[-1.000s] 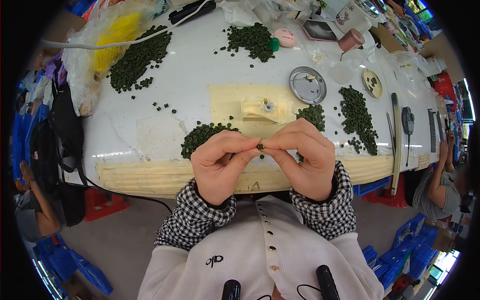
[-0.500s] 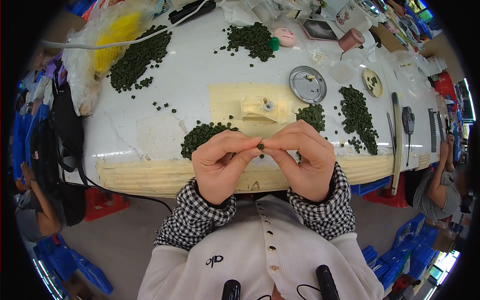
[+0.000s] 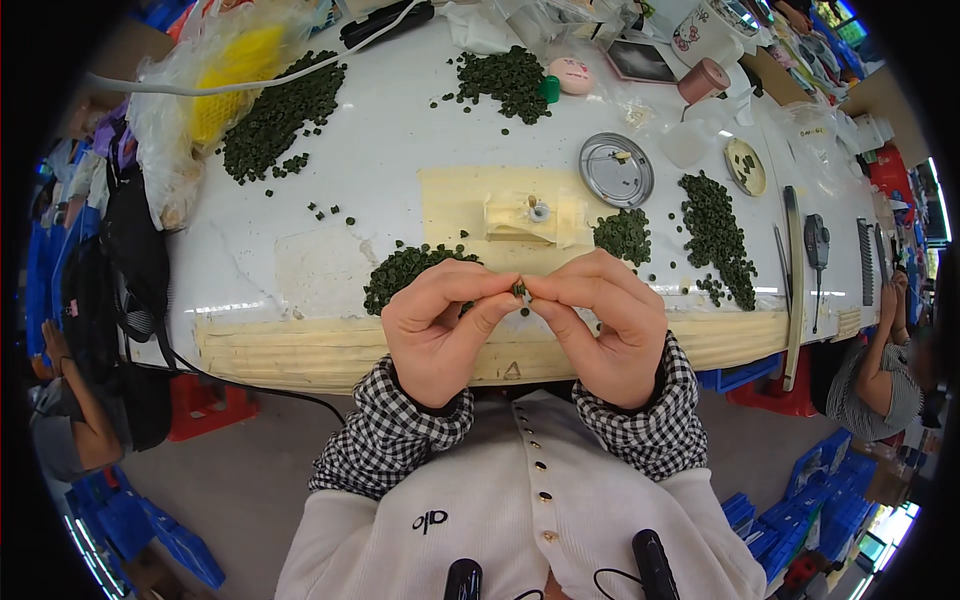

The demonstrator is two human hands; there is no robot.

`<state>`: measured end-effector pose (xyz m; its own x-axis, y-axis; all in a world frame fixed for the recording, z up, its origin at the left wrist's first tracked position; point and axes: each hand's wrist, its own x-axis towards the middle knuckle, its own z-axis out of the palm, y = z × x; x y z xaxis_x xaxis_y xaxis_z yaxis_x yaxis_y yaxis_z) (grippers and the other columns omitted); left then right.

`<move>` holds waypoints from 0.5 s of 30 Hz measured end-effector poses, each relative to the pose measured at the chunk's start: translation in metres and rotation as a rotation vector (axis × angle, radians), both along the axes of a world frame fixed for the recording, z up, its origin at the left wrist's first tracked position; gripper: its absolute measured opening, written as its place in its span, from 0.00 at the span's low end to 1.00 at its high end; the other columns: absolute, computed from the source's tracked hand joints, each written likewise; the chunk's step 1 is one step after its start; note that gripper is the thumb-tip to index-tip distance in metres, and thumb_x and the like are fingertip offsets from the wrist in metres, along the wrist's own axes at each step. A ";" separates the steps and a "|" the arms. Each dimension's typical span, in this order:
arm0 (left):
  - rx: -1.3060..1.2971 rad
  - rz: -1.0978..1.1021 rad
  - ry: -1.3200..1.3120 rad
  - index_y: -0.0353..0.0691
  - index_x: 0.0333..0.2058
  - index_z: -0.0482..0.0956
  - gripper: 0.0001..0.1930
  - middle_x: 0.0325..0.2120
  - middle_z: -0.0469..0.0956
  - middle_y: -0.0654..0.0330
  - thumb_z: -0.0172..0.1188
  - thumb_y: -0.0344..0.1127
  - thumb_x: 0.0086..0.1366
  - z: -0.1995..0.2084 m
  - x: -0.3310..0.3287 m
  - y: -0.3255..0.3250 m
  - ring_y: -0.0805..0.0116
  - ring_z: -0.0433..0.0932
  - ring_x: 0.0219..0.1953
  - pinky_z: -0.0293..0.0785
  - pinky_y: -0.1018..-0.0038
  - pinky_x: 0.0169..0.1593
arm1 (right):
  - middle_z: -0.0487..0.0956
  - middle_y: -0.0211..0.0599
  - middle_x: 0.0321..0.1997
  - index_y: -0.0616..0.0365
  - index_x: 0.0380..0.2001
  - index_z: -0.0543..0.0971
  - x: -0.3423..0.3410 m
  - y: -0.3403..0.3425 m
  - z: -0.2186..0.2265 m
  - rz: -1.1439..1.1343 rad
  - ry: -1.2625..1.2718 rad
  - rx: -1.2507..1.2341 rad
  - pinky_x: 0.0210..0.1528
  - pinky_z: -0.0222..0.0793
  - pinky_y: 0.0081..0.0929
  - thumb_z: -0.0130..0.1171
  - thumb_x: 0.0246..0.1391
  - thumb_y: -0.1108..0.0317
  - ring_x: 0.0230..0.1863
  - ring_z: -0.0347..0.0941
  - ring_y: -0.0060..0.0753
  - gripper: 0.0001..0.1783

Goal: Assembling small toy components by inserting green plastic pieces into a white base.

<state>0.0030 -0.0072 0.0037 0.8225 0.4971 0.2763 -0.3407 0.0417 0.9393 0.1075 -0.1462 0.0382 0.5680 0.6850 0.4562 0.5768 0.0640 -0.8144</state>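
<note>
Between my two hands, a small dark green ring-like part (image 3: 519,290) is pinched just above the table's near edge. My left hand (image 3: 437,325) grips it from one side with thumb and forefinger. From the other side, my right hand (image 3: 604,322) meets it with closed thumb and forefinger. Beside my left hand lies a pile of similar green parts (image 3: 405,272), and a smaller pile (image 3: 623,236) sits beyond my right hand. Straight ahead, a taped block with a small metal fitting (image 3: 527,216) rests on yellow tape. The held part's finer details are too small to make out.
More green parts lie in heaps at the far left (image 3: 275,125), far middle (image 3: 508,82) and right (image 3: 716,235). A round metal dish (image 3: 616,170), a yellow-lined lid (image 3: 745,166), tweezers (image 3: 783,262) and a screwdriver-like tool (image 3: 817,245) lie rightward. People sit at both sides.
My right hand has tilted slightly and dipped, and the small green part has turned a little between the fingertips. My left hand stays almost in place.
</note>
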 end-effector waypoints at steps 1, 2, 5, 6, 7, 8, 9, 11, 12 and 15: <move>0.005 0.003 0.004 0.30 0.39 0.81 0.11 0.34 0.79 0.55 0.64 0.18 0.57 0.000 0.000 0.000 0.73 0.76 0.35 0.71 0.80 0.38 | 0.79 0.37 0.32 0.62 0.38 0.82 0.000 0.000 0.000 -0.007 -0.009 0.001 0.33 0.70 0.22 0.65 0.47 0.81 0.32 0.75 0.30 0.13; 0.007 0.012 0.011 0.30 0.39 0.81 0.10 0.34 0.79 0.55 0.63 0.18 0.57 0.000 0.000 0.000 0.73 0.76 0.35 0.71 0.80 0.38 | 0.79 0.36 0.32 0.61 0.39 0.83 0.000 0.001 0.000 -0.015 -0.019 0.002 0.32 0.71 0.22 0.65 0.46 0.81 0.32 0.76 0.30 0.14; 0.013 0.032 0.025 0.30 0.39 0.81 0.10 0.33 0.79 0.56 0.63 0.18 0.57 0.001 0.000 -0.001 0.73 0.76 0.35 0.71 0.80 0.38 | 0.79 0.36 0.32 0.62 0.39 0.83 -0.002 0.001 0.000 -0.033 -0.049 -0.001 0.31 0.71 0.22 0.65 0.45 0.81 0.31 0.75 0.30 0.14; 0.016 0.040 0.025 0.30 0.39 0.81 0.10 0.33 0.79 0.56 0.63 0.18 0.57 0.001 0.000 -0.001 0.73 0.76 0.35 0.71 0.80 0.38 | 0.79 0.37 0.32 0.62 0.40 0.83 -0.003 0.001 -0.001 -0.034 -0.057 0.005 0.31 0.70 0.22 0.65 0.45 0.81 0.31 0.75 0.31 0.15; 0.020 0.048 0.023 0.30 0.39 0.81 0.10 0.33 0.79 0.56 0.63 0.18 0.57 0.001 0.001 -0.001 0.73 0.76 0.35 0.71 0.80 0.38 | 0.79 0.37 0.33 0.62 0.40 0.83 -0.004 0.001 -0.002 -0.036 -0.065 0.010 0.31 0.70 0.23 0.65 0.45 0.81 0.31 0.75 0.31 0.15; 0.034 0.044 0.026 0.30 0.39 0.81 0.10 0.33 0.79 0.56 0.63 0.18 0.57 0.000 0.000 0.000 0.73 0.76 0.35 0.71 0.80 0.38 | 0.79 0.37 0.33 0.62 0.40 0.82 -0.005 0.001 -0.004 -0.036 -0.074 0.015 0.31 0.70 0.23 0.65 0.45 0.81 0.31 0.75 0.31 0.15; 0.051 0.045 0.022 0.30 0.39 0.81 0.10 0.33 0.79 0.56 0.63 0.18 0.57 -0.001 0.000 0.001 0.73 0.76 0.35 0.71 0.80 0.38 | 0.79 0.38 0.33 0.63 0.41 0.82 -0.005 0.001 -0.005 -0.026 -0.079 0.017 0.31 0.70 0.23 0.65 0.44 0.82 0.30 0.74 0.32 0.17; 0.060 0.055 0.028 0.31 0.39 0.82 0.10 0.33 0.80 0.55 0.63 0.18 0.57 -0.001 -0.001 0.001 0.72 0.76 0.34 0.71 0.80 0.37 | 0.78 0.38 0.33 0.63 0.42 0.82 -0.009 0.001 -0.008 -0.018 -0.041 0.012 0.31 0.69 0.23 0.65 0.44 0.82 0.30 0.73 0.32 0.17; 0.058 0.049 0.037 0.31 0.39 0.82 0.10 0.33 0.80 0.55 0.63 0.18 0.57 0.000 0.000 0.000 0.72 0.76 0.34 0.71 0.79 0.37 | 0.78 0.38 0.33 0.63 0.42 0.82 -0.009 0.000 -0.008 -0.017 -0.027 0.008 0.31 0.69 0.23 0.65 0.44 0.82 0.30 0.73 0.32 0.18; 0.049 0.048 0.053 0.31 0.38 0.82 0.10 0.31 0.80 0.56 0.63 0.17 0.56 0.001 0.001 0.000 0.72 0.77 0.32 0.71 0.80 0.37 | 0.78 0.38 0.32 0.63 0.44 0.82 -0.006 -0.003 -0.012 0.004 -0.024 -0.006 0.30 0.68 0.23 0.65 0.45 0.81 0.29 0.72 0.32 0.19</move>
<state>0.0045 -0.0072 0.0042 0.8121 0.5234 0.2578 -0.2907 -0.0202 0.9566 0.1012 -0.1495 0.0258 0.5543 0.6897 0.4659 0.5962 0.0615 -0.8005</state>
